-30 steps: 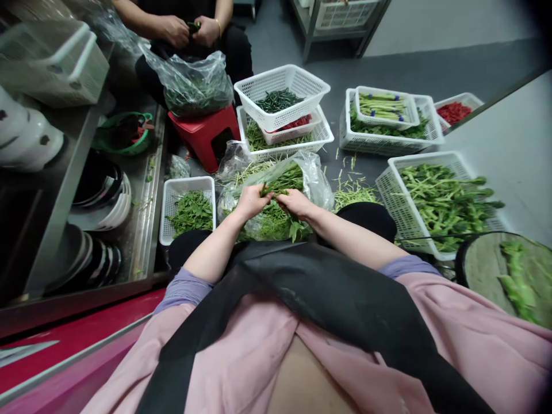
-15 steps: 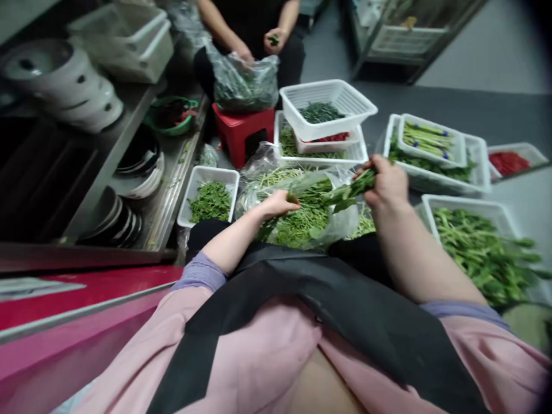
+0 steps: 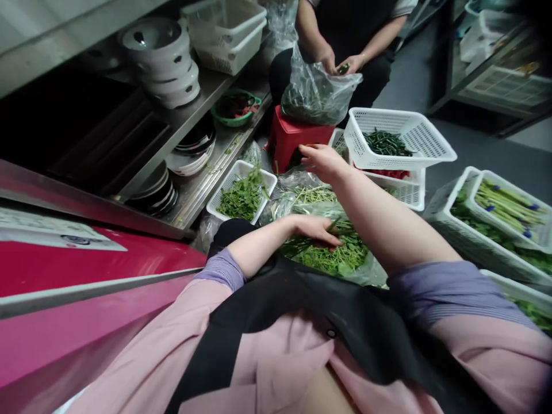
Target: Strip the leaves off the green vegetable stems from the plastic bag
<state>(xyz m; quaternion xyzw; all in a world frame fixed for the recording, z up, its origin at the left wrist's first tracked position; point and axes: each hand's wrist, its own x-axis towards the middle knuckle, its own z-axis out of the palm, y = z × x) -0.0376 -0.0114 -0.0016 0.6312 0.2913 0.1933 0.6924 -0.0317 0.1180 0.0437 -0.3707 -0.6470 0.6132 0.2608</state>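
My left hand (image 3: 318,230) is closed around a few leafy green stems, low over an open plastic bag (image 3: 374,269) of cut greens (image 3: 340,256). My right hand (image 3: 319,161) is stretched out to the left with its fingers apart, holding nothing, in front of the red stool. A small white basket (image 3: 211,204) of leafy greens (image 3: 235,198) stands to the left of the bag. Over that basket's right side is a loose sprig (image 3: 257,177), apparently in the air.
Across from me a person's hands (image 3: 338,62) work over a clear bag (image 3: 317,95) on a red stool (image 3: 297,132). White baskets with green chillies (image 3: 386,142) and asparagus-like stalks (image 3: 504,207) stand to the right. A metal shelf (image 3: 215,95) with bowls (image 3: 166,63) lines the left.
My right hand has swung left from beyond the bag and let go of its bunch of greens. A sprig now shows over the small basket. The view has turned left.
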